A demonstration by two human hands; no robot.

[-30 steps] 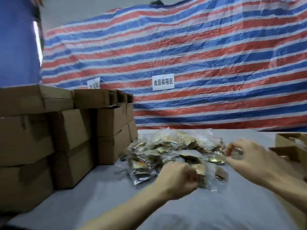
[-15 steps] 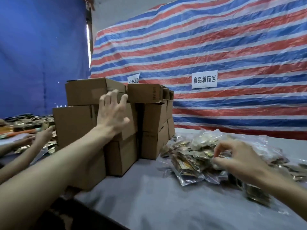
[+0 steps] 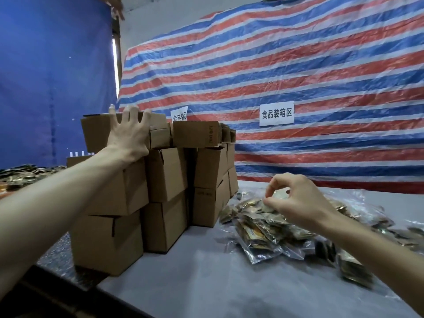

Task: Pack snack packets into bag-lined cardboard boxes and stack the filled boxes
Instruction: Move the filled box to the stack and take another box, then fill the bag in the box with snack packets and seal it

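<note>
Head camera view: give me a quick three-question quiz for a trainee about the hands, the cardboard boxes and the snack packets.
1. True or false: the left hand lies spread on the top brown cardboard box of the nearest stack.
2. What does the right hand pinch? A: a shiny plastic snack packet on the pile; B: a roll of tape; C: a box flap.
3. Fill in: the nearest stack is ___ boxes high.
Key: 1 true; 2 A; 3 three.
</note>
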